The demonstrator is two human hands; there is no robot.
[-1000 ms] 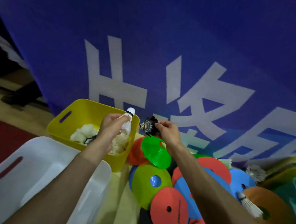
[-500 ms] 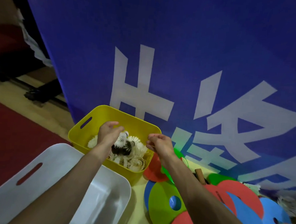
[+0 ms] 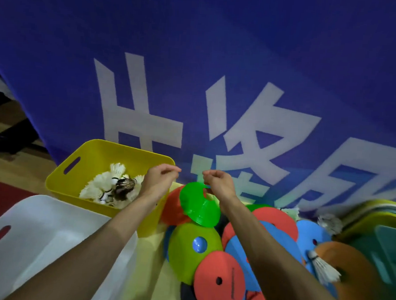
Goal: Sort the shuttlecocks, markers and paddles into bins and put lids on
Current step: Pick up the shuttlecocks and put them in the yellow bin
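Observation:
A yellow bin (image 3: 93, 151) holds a heap of white shuttlecocks (image 3: 103, 186) and one dark one (image 3: 125, 185). My left hand (image 3: 158, 182) hovers over the bin's right rim, fingers loosely curled, holding nothing. My right hand (image 3: 218, 183) is just right of it, above a green disc marker (image 3: 198, 207), also holding nothing. Red, blue, green and orange disc markers (image 3: 217, 279) lie piled below my right arm. A loose white shuttlecock (image 3: 321, 268) rests on the pile at right.
A white bin (image 3: 38, 238) stands at the lower left, next to the yellow one. Stacked yellow and teal bins (image 3: 376, 228) sit at the right edge. A blue banner with white characters (image 3: 196, 81) hangs close behind everything. Another shuttlecock (image 3: 329, 222) lies near the stack.
Both hands held shuttlecocks a second ago, a white one left, a dark one right. Those now lie in the yellow bin, and both hands have drawn back to the right, holding nothing.

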